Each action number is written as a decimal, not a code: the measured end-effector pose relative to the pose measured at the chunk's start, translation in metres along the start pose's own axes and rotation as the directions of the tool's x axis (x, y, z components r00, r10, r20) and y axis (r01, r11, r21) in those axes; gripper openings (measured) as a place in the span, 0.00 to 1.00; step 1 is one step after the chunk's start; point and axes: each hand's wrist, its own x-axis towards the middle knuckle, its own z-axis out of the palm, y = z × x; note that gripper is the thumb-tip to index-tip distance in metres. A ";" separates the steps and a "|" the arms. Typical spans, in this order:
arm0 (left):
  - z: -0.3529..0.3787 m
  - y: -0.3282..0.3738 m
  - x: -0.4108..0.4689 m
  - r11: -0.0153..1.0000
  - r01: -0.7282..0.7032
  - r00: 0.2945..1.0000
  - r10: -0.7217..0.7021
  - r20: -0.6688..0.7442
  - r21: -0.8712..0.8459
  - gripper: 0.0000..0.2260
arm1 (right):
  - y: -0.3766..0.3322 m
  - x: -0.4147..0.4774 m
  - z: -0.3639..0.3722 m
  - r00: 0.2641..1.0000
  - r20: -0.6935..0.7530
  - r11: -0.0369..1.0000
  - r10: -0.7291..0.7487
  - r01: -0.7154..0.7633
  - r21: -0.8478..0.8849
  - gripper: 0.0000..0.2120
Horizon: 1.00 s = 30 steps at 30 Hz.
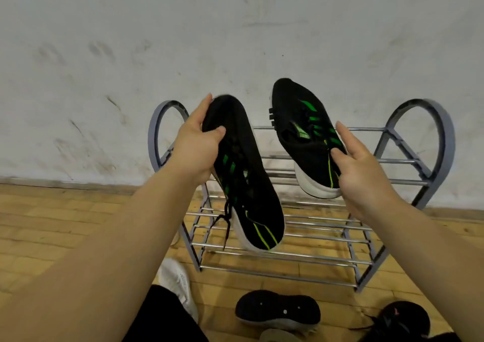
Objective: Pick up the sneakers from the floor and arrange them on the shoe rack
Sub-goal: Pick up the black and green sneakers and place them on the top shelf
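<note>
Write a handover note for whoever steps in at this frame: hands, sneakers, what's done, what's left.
Left hand grips one black-and-green sneaker; right hand holds the matching sneaker.
Both are in the air over the shoe rack.
Done: this pair is picked up; neither is set down yet.
Left: place both, then a white sneaker, a black sneaker and a black shoe on the floor.

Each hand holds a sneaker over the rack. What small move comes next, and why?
Likely set both down side by side on the shoe rack's top rails, which look bare: the left hand grips the left sneaker and the right hand the right sneaker.
</note>
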 end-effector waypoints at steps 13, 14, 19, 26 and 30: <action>0.084 -0.052 0.013 0.757 -0.155 0.953 -0.054 0.297 0.635 0.30 | 0.019 0.032 -0.027 0.987 0.151 0.711 -0.060 0.149 -0.687 0.30; 0.081 -0.052 0.013 0.791 -0.148 0.957 -0.039 0.289 0.594 0.29 | 0.021 0.032 -0.027 0.983 0.173 0.714 -0.056 0.160 -0.682 0.31; 0.074 -0.050 0.012 0.822 -0.152 0.949 -0.034 0.314 0.549 0.27 | 0.024 0.030 -0.034 0.974 0.208 0.726 -0.094 0.210 -0.654 0.34; 0.071 -0.035 -0.014 0.669 -0.266 0.874 -0.136 0.466 0.694 0.39 | 0.024 0.023 -0.040 0.970 0.195 0.681 -0.148 0.243 -0.691 0.30; 0.067 -0.032 -0.022 0.581 -0.325 0.839 -0.187 0.511 0.746 0.45 | 0.027 0.018 -0.037 0.963 0.233 0.660 -0.137 0.264 -0.703 0.36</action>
